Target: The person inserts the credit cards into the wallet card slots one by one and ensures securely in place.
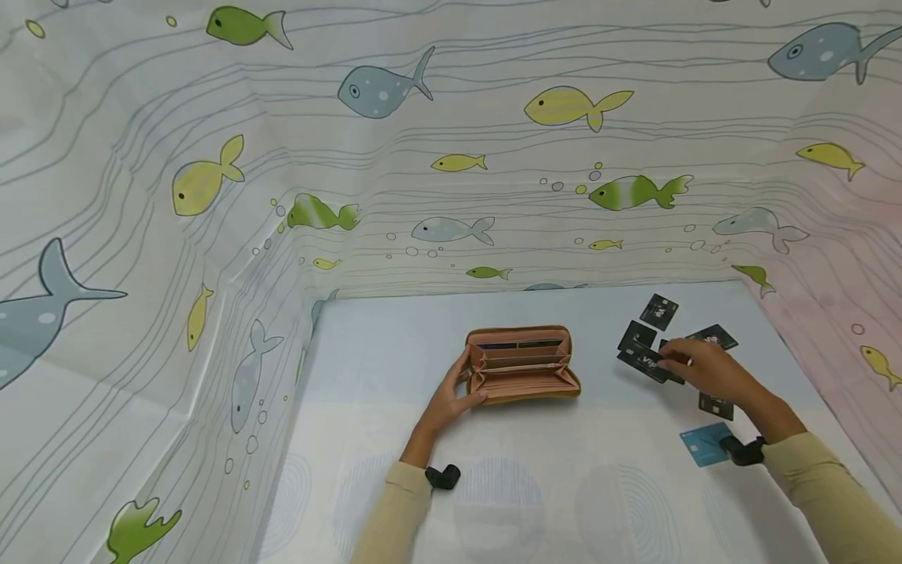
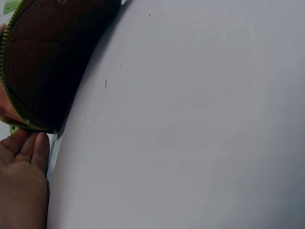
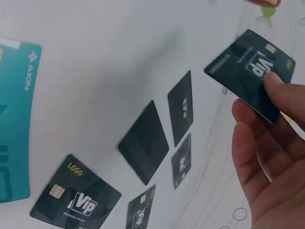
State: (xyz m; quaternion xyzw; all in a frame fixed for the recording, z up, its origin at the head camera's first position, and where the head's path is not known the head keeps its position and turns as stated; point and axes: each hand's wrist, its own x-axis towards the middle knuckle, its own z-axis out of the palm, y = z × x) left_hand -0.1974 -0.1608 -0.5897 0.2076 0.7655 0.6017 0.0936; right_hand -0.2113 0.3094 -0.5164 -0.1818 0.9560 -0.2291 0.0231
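Observation:
An unzipped pink-lined wallet (image 1: pixel 524 384) stands open on the table, with slots inside. My left hand (image 1: pixel 445 399) grips its left end, thumb at the front corner; the left wrist view shows the wallet's dark quilted outside (image 2: pixel 47 57) and zip above the fingers. Off to the right, my right hand (image 1: pixel 712 372) pinches a black VIP card (image 3: pixel 248 71) between thumb and fingers, raised over the table. Around that hand lie several more black cards (image 1: pixel 659 312), one of them (image 1: pixel 716 406) below the wrist. A blue card (image 1: pixel 705 443) lies nearest me, partly behind the wrist camera.
The white table (image 1: pixel 395 337) is bounded by fish-printed sheeting (image 1: pixel 451 188) at the back and sides. Dark cards (image 1: pixel 521 344) show in the wallet's rear slot. Each wrist wears a small black camera (image 1: pixel 442 476).

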